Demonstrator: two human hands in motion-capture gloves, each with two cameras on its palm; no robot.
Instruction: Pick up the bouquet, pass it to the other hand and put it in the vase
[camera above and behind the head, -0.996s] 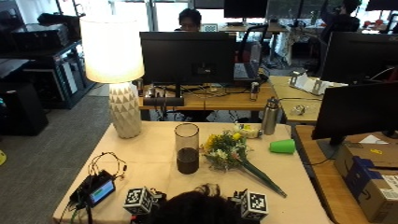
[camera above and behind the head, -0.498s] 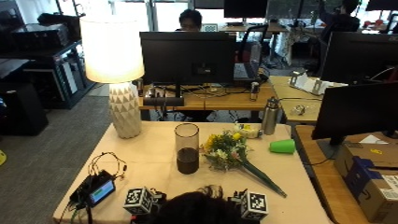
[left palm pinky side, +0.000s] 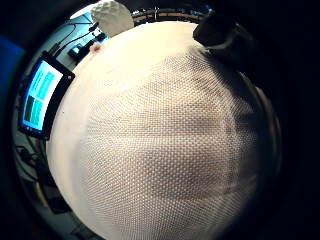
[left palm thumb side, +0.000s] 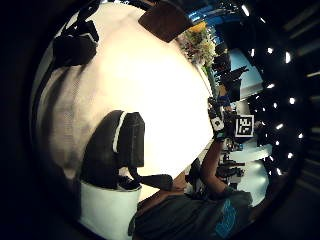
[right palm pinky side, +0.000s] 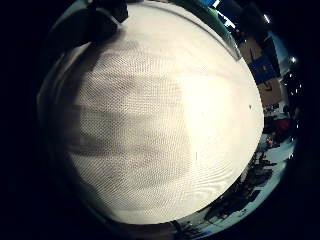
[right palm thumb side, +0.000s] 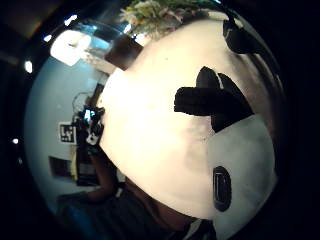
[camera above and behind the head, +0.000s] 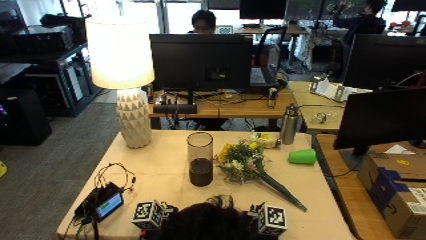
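Note:
The bouquet (camera above and behind the head: 243, 161) of yellow and white flowers lies on the cream table (camera above and behind the head: 160, 160), its green stems pointing to the front right. Just to its left stands the tall clear vase (camera above and behind the head: 200, 159), dark at the bottom. Both hands are at the table's front edge, hidden behind the person's head in the outside view. My left hand (left palm thumb side: 114, 150) rests on the cloth with nothing in it, and the bouquet (left palm thumb side: 200, 42) and vase (left palm thumb side: 165, 20) lie far beyond it. My right hand (right palm thumb side: 212, 100) lies with straight fingers on the cloth, holding nothing, with the bouquet (right palm thumb side: 155, 12) well ahead of it.
A lit lamp (camera above and behind the head: 123, 75) stands at the back left. A small device with a blue screen (camera above and behind the head: 106, 205) and cables (camera above and behind the head: 113, 175) lie at the front left. A green cup (camera above and behind the head: 303, 156) and a metal bottle (camera above and behind the head: 288, 124) are at the right, behind the bouquet.

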